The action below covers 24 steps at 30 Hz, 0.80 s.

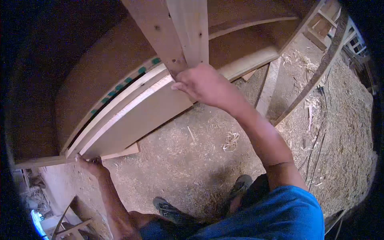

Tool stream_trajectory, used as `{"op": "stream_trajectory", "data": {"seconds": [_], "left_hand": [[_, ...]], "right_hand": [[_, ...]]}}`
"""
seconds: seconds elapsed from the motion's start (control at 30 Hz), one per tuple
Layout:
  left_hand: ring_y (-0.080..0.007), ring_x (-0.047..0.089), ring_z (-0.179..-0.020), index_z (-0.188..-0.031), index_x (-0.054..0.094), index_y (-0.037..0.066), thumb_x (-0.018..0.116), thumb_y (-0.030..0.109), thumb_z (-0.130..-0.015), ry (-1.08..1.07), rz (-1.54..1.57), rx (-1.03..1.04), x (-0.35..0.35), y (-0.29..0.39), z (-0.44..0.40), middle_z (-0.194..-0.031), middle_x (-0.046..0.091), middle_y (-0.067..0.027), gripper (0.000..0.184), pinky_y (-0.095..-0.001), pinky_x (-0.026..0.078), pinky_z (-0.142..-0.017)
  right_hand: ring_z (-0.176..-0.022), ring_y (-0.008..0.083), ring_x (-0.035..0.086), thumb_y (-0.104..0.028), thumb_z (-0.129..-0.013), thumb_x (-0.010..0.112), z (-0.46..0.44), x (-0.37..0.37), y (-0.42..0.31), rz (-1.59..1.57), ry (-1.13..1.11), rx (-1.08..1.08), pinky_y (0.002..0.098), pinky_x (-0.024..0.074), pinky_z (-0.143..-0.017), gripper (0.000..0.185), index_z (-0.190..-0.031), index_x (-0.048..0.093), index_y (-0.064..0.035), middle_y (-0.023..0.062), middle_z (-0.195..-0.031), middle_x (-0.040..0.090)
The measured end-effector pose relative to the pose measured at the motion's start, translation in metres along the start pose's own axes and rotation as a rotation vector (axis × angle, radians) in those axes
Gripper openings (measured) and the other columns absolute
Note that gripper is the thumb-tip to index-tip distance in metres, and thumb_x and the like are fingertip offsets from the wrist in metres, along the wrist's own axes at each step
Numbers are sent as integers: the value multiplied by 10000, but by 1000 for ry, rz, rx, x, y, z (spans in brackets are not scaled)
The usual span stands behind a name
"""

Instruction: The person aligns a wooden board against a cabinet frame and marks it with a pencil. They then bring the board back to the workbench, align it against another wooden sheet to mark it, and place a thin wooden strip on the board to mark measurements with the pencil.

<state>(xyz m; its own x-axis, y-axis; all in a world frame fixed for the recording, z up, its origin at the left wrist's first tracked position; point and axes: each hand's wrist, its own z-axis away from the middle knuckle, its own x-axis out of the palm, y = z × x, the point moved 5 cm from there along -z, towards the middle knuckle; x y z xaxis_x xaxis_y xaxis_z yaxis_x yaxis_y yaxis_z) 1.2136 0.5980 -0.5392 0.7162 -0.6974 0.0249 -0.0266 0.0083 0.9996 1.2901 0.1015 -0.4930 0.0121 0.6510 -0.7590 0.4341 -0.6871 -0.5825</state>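
Observation:
A light wooden panel [140, 116] with a pale top edge stands against the front of a large brown wooden cabinet frame [248, 64]. My left hand [93, 165] has its fingers curled round the panel's lower left end. At the panel's upper right end, beside an upright wooden post [176, 40], my right hand [200, 85] is closed on the panel's edge, its fingertips partly hidden. Behind the panel runs a strip with several green patches [128, 79], and a dark gap shows between strip and panel.
Sawdust and shavings cover the floor [192, 140]. A long curved board [312, 84] leans at the right, near a dark cable [323, 94]. Wood pieces [72, 226] lie at the lower left. My shoes [164, 206] are below the panel.

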Motion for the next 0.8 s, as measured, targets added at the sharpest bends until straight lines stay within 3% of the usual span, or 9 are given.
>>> {"op": "stream_trajectory", "data": {"seconds": [0.27,0.3,0.4,0.47,0.6,0.7,0.8], "left_hand": [[-299,534,-1210,-1493,455,168,569,656,-931,44,-15,50,-29,25,-19,-1379,527,-152,753,-427,452,-993],[-297,529,-1190,-1494,453,167,576,646,-924,103,14,-32,-22,39,-8,-1372,530,-147,755,-416,447,-977],[-308,524,-1191,-1491,451,162,572,646,-924,172,2,58,-21,46,9,-1378,520,-150,755,-419,441,-985],[-312,516,-1204,-1498,439,161,567,652,-924,116,22,41,-25,44,3,-1391,508,-152,766,-421,436,-996],[-302,507,-1212,-1516,414,163,562,659,-928,91,-21,59,-10,48,16,-1400,499,-146,783,-427,435,-992],[-297,498,-1239,-1522,403,160,573,675,-925,41,-26,70,-27,14,-5,-1403,501,-139,808,-434,429,-1014],[-304,466,-1325,-1551,377,169,562,675,-935,67,-17,100,-20,12,-2,-1489,458,-147,819,-462,408,-1064]], "right_hand": [[-762,448,642,-381,-995,652,-2,-14,-11,-23,-17,-42,501,510,-693,405,-836,680,-10,229,-778,644],[-769,448,645,-376,-993,654,-3,-16,-16,-18,-10,-37,503,513,-701,397,-839,681,-11,229,-779,645],[-794,447,654,-365,-989,659,-7,-22,-28,6,29,-46,510,523,-731,384,-843,682,-10,231,-788,650],[-818,448,661,-360,-985,661,-8,-20,-27,34,76,-81,515,530,-758,387,-838,677,-2,234,-799,655],[-851,454,666,-367,-981,663,-8,-29,-32,104,-36,27,524,535,-795,408,-841,680,15,242,-838,671],[-854,454,671,-386,-977,664,-6,-26,-32,117,-46,68,523,534,-798,435,-841,678,27,247,-854,676],[-857,449,676,-409,-965,675,-10,-18,-29,167,-60,101,515,535,-796,450,-861,689,29,249,-857,678]]}}
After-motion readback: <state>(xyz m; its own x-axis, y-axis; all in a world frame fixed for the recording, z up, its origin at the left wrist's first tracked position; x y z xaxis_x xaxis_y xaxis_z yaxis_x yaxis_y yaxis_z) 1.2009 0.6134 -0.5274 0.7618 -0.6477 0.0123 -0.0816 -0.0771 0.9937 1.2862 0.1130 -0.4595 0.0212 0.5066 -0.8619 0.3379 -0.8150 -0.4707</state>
